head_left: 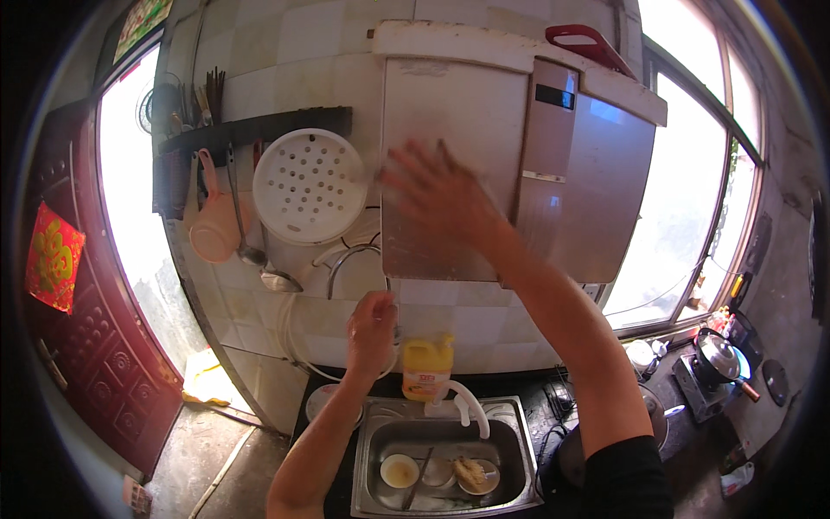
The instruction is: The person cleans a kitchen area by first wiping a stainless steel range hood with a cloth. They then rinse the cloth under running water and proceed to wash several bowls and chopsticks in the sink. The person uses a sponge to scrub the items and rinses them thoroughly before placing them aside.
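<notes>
My right hand (434, 191), blurred by motion, is raised with its fingers spread in front of the left door of a wall-mounted cabinet (557, 214). Whether it touches the door cannot be told. Below the cabinet, my left hand (373, 327) is raised with its fingers curled. A curved metal tap spout (337, 266) shows just above and behind it; contact is unclear. Lower down is a steel sink (376, 425) with a white plastic tap (476, 409). Inside it lie a small bowl (399, 471), another dish and a tan scrubber (469, 475).
A white perforated steamer plate (310, 185), ladles (249, 254) and a pink dipper (214, 233) hang from a dark rack (259, 126). A yellow detergent jug (426, 370) stands behind the sink. At right, a lidded pan (716, 357) rests on a stove (697, 389).
</notes>
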Tool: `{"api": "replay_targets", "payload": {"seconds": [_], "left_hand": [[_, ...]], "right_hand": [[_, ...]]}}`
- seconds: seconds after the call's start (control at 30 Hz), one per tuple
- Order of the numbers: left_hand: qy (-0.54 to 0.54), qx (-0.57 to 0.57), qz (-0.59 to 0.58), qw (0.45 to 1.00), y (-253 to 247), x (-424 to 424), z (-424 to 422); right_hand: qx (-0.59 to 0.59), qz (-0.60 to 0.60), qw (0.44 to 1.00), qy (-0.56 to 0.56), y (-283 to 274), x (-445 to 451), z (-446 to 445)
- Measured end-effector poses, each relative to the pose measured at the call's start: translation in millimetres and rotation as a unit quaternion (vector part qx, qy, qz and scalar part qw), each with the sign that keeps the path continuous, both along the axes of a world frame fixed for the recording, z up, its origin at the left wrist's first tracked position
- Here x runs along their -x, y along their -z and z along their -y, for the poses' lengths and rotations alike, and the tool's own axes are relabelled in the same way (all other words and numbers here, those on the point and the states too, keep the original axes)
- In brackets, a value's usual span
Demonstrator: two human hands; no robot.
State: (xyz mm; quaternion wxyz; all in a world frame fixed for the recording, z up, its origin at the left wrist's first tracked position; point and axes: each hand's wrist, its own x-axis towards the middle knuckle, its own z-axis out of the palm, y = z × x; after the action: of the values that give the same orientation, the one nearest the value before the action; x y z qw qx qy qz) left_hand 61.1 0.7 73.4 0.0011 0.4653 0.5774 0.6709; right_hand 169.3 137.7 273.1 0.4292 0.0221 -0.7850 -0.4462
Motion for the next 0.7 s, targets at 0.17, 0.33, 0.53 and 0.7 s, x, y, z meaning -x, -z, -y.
{"api": "replay_targets", "payload": {"seconds": [0.17,0.33,0.53,0.7], "left_hand": [[-0.018,-0.033,-0.003,0.999,-21.8,-11.6,-12.2],[-0.004,-0.118,0.11,0.987,-20.3,-0.3,-24.5],[-0.032,-0.09,0.115,0.989,-7.5,12.0,-16.4],[-0.062,-0.08,0.078,0.992,-3.8,14.7,-12.1]], "right_hand": [[0.052,-0.153,0.987,-0.016,-31.3,27.8,5.4],[0.11,0.117,0.984,-0.072,99.5,31.8,-12.5],[0.236,0.275,0.928,-0.087,143.2,-40.9,-44.8],[0.065,-0.011,0.994,0.083,108.7,-33.0,-24.2]]}}
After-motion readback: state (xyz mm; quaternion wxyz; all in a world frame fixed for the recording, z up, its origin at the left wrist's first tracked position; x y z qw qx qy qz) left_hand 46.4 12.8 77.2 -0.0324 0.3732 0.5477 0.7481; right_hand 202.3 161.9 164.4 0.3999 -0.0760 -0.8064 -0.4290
